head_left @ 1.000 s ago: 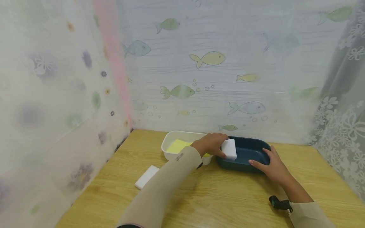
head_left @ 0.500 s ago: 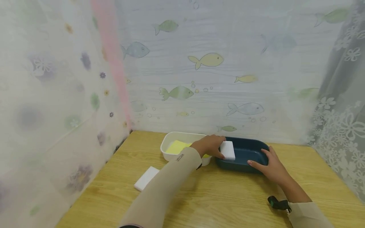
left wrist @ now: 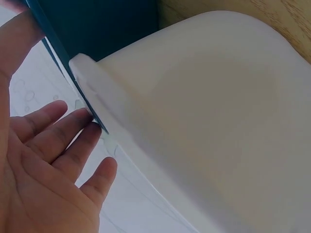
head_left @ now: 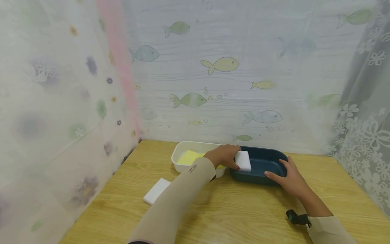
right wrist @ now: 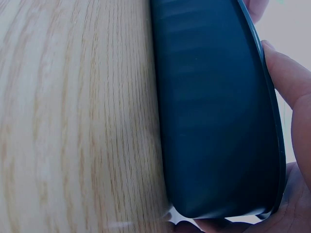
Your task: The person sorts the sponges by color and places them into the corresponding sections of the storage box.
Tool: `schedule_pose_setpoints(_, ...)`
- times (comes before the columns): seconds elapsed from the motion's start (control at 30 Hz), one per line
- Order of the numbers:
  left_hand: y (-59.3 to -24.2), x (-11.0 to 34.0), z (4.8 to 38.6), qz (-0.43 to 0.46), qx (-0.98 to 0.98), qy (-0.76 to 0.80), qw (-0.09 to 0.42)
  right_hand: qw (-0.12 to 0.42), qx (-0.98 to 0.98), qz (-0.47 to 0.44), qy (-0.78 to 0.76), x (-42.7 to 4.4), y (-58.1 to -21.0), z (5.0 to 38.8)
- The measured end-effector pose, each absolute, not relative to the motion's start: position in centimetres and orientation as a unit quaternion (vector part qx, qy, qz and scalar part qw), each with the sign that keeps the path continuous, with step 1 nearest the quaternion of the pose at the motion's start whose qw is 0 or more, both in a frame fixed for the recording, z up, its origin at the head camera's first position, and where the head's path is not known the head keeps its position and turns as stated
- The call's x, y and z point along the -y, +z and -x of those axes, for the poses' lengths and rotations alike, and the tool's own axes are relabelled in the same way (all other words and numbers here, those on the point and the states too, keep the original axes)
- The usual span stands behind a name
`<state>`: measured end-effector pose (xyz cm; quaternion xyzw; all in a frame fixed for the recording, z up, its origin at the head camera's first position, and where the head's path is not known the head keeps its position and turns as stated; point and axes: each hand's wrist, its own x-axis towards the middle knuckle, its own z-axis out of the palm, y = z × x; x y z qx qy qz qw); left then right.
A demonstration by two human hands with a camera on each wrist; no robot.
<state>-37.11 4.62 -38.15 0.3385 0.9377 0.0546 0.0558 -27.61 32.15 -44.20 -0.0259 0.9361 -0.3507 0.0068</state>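
Observation:
A dark blue oval plastic basin (head_left: 265, 166) stands on the table, held at both ends. My left hand (head_left: 223, 156) spans its left end, the thumb on the near rim and fingertips on the far rim; in the left wrist view those fingers (left wrist: 80, 131) touch the edge. A white foam-like block (head_left: 243, 161) rests inside the basin close to that hand. At the right end, my right hand (head_left: 292, 178) grips the rim between thumb and fingers. The right wrist view shows the basin's outer wall (right wrist: 218, 107) with the right thumb (right wrist: 286, 70) on its rim.
A white basin (head_left: 177, 164) with yellow pieces (head_left: 190, 157) in it stands against the blue basin's left side, partly hidden by my left arm. Another white block (head_left: 156, 191) lies on the wooden table (head_left: 237, 213) to the left. A patterned curtain (head_left: 222, 98) hangs behind.
The view has shifted very slightly. Both hands, the blue basin and the white block keep the same places relative to one another.

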Motion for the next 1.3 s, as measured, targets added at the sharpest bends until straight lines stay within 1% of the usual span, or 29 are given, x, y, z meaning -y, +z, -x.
schedule_pose_setpoints(0.37,-38.4,-4.5,37.0,-0.347,-0.935,0.048,0.052,0.01,-0.935,0.027,-0.354,-32.0,-44.3,27.4)
schedule_pose_setpoints(0.77,-38.8,-3.7,36.7,-0.362,-0.931,0.045,0.02,0.009,-0.93,0.035,-0.365,-32.1,-44.3,27.2)
schedule_pose_setpoints(0.93,-38.8,-1.9,36.4,-0.362,-0.931,0.048,0.005,0.005,-0.932,0.034,-0.36,-32.1,-44.2,27.4)
schedule_pose_setpoints(1.3,-38.5,4.1,35.7,-0.337,-0.936,0.1,0.011,0.005,-0.935,0.034,-0.353,-32.0,-43.7,27.2)
